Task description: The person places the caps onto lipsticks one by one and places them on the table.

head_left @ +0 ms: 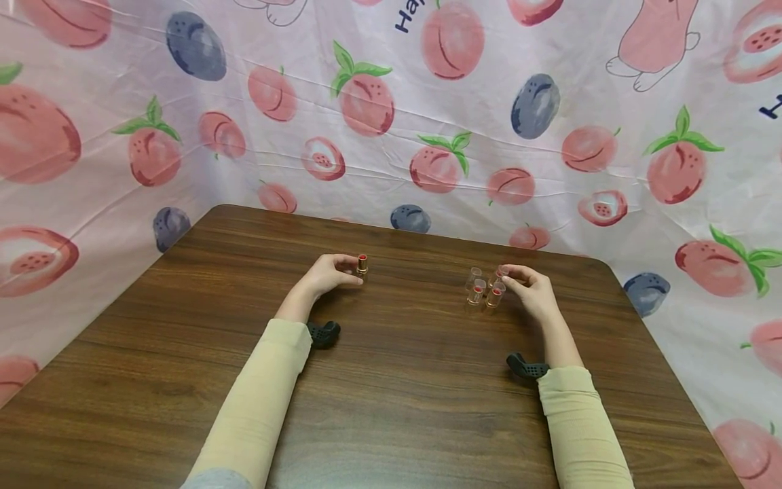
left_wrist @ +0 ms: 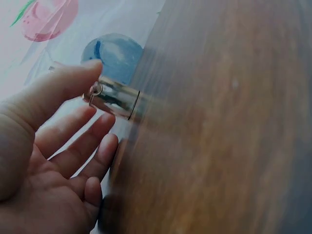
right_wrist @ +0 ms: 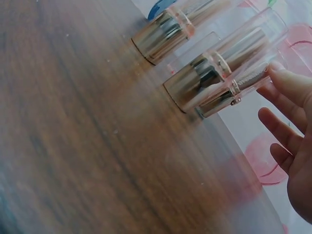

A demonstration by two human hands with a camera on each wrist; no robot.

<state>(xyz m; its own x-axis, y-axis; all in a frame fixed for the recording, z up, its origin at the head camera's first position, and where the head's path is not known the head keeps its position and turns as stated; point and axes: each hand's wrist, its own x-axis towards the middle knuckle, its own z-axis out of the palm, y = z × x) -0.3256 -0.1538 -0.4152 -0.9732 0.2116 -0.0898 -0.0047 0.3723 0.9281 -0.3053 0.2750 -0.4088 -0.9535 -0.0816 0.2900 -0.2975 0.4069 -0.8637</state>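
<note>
One gold-cased red lipstick (head_left: 362, 264) stands pinched in left hand (head_left: 330, 273) fingers; right hand (head_left: 533, 291) fingers pinch clear-capped lipsticks (head_left: 485, 291).

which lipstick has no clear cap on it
The lone lipstick at the left hand: its red tip is bare. The four lipsticks clustered by the right hand wear clear caps.

Both forearms, in pale yellow sleeves, extend forward over the tabletop, each with a dark wrist-mounted device on its inner side. The left hand (head_left: 330, 273) lies left of centre toward the far edge, palm turned inward, fingers loosely curved, with the fingertips (left_wrist: 92, 68) pinching a small object. The right hand (head_left: 533, 291) lies right of centre, knuckles up, fingers bent forward, its fingertips (right_wrist: 287, 83) in contact with a small object.
</note>
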